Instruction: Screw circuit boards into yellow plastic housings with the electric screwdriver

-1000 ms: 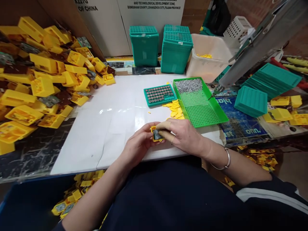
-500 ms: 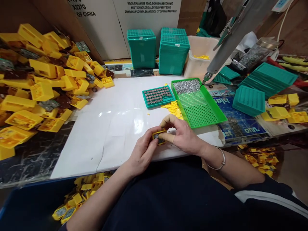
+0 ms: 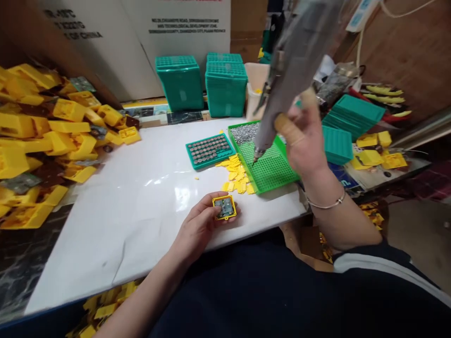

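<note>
My left hand (image 3: 202, 218) grips a small yellow casing (image 3: 224, 207) with a circuit board inside, its open face turned up, just above the white work surface. My right hand (image 3: 305, 136) is raised and wrapped round a grey electric screwdriver (image 3: 285, 80), slightly blurred. The screwdriver's tip points down over the green perforated tray (image 3: 271, 173), which holds many small silver screws (image 3: 245, 133) at its far end. Left of that tray lies a teal tray of round button cells (image 3: 209, 150). Small yellow plastic pieces (image 3: 236, 174) are heaped between the trays and the casing.
A large pile of yellow casings (image 3: 66, 126) fills the left side. Stacked teal trays (image 3: 225, 87) stand at the back beside a whitish bin (image 3: 252, 89). More teal trays (image 3: 336, 143) and yellow casings (image 3: 373, 157) lie at the right.
My right hand has left the casing, moved up and right, and taken hold of the screwdriver, whose tip has swung left and nearer. My left hand keeps the casing. The view has shifted right.
</note>
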The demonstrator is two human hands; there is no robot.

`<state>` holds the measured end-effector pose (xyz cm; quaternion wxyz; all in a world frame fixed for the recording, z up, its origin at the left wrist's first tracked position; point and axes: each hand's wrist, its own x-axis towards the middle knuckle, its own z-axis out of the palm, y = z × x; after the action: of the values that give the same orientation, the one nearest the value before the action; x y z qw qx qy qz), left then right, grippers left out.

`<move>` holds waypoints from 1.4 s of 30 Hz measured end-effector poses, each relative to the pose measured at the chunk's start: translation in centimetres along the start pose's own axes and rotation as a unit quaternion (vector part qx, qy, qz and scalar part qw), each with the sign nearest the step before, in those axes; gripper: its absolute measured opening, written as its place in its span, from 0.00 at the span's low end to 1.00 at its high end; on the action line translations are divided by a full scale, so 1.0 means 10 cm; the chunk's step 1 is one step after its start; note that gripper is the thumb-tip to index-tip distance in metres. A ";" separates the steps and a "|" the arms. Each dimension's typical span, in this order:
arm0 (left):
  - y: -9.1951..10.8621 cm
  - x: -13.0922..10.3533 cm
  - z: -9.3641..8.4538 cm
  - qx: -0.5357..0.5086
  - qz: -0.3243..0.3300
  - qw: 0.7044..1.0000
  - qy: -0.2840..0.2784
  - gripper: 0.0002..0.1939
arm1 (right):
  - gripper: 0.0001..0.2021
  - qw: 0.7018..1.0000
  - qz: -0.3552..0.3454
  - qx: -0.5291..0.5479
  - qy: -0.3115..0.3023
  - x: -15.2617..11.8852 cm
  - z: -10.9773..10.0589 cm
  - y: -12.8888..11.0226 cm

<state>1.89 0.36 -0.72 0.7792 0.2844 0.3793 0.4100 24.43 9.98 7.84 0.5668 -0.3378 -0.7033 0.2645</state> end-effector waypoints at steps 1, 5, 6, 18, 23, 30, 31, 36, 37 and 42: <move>-0.01 0.03 0.02 0.003 -0.005 1.000 0.000 0.16 | 0.25 0.998 0.020 0.056 -0.008 0.04 0.00 0.04; -0.04 0.11 0.08 0.013 -0.020 1.000 0.000 0.16 | 0.24 0.991 0.077 0.101 0.029 0.10 -0.04 0.19; -0.04 0.13 0.08 0.015 -0.022 1.000 -0.002 0.16 | 0.23 0.991 0.083 0.091 0.049 0.11 -0.07 0.23; -0.03 0.15 0.07 0.025 -0.029 0.999 0.005 0.17 | 0.17 0.979 0.101 -0.032 0.174 0.06 -0.26 0.65; -0.03 0.15 0.06 0.026 -0.026 0.999 0.005 0.16 | 0.16 0.980 0.091 -0.036 0.176 0.04 -0.26 0.66; -0.01 0.13 0.10 0.024 -0.025 0.999 0.004 0.16 | 0.16 0.977 0.102 -0.023 0.189 0.03 -0.25 0.68; -0.01 0.13 0.11 0.023 -0.025 0.999 0.007 0.16 | 0.15 0.976 0.102 -0.021 0.190 0.02 -0.25 0.67; -0.01 0.13 0.13 0.017 -0.025 0.999 0.014 0.16 | 0.16 0.975 0.112 -0.041 0.189 0.01 -0.23 0.62; 0.00 0.13 0.13 0.016 -0.025 0.999 0.014 0.16 | 0.17 0.974 0.113 -0.038 0.191 0.00 -0.23 0.62; 0.01 0.14 0.16 0.016 -0.028 0.999 0.026 0.18 | 0.18 0.976 0.097 -0.017 0.193 0.05 -0.26 0.64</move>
<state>3.65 1.37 -0.28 0.7755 0.2757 0.4139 0.3889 28.07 14.34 3.89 0.6578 -0.4587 -0.5491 0.2354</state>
